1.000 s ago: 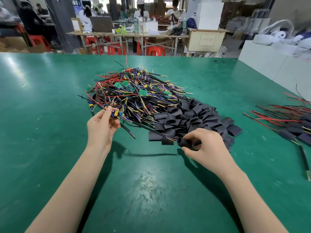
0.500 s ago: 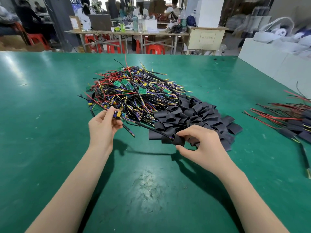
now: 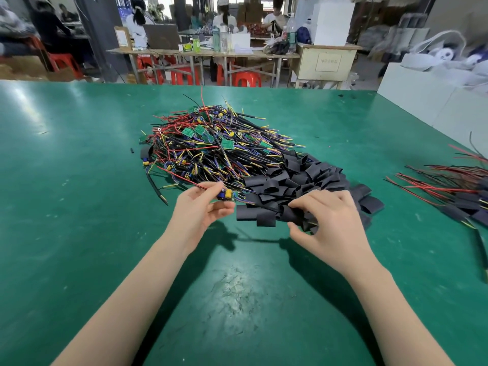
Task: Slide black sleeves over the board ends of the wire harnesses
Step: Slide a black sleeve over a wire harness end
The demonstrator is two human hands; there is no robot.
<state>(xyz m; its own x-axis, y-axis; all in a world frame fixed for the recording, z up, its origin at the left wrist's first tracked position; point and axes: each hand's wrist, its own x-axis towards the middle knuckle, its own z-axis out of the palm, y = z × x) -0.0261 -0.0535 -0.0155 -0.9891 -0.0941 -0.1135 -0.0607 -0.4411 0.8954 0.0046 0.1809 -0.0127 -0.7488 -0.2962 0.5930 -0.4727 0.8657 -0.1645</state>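
Observation:
A tangled heap of wire harnesses with small green boards lies in the middle of the green table. To its right spreads a pile of flat black sleeves. My left hand pinches the board end of one harness, a small board with blue and yellow parts, just above the table. My right hand pinches a black sleeve at the near edge of the sleeve pile. The board end and that sleeve are a short gap apart.
A second bunch of red and black harnesses with sleeves on them lies at the right edge. White boxes stand at the far right. Beyond the table are work benches, red stools and seated people.
My left hand has carried the board end to the right, toward my right hand. My right hand has shifted slightly right and up with a sleeve in its fingers.

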